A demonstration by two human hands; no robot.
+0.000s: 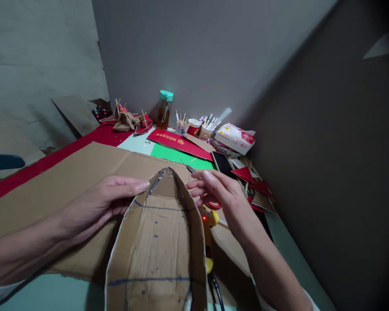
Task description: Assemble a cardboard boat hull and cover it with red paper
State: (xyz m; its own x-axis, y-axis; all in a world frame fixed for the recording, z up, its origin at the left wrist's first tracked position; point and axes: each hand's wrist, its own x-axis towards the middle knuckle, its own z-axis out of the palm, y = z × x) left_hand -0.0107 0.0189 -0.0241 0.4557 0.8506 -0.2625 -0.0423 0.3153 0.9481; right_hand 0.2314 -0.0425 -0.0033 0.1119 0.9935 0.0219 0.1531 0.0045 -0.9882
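In the middle of the head view is a cardboard boat hull [162,242], its pointed end facing away and its low walls standing up around a flat floor. Blue marker lines and dots cross that floor, and the seams near the tip look shiny. My left hand [116,194] grips the left wall near the tip, thumb on the edge and fingers behind. Beside the right wall, my right hand [217,190] has its fingers stretched out, their tips at or close to the wall's outer side. Beneath it are a yellow glue gun [208,219] with a red light and red-handled scissors [214,205].
A large cardboard sheet [84,185] covers the table's left part. Toward the wall stand a bottle [164,110], cups of pens [207,129] and a tissue pack [235,137]. A phone [222,162] and scraps [261,188] lie right; small boat models [126,121] sit back left.
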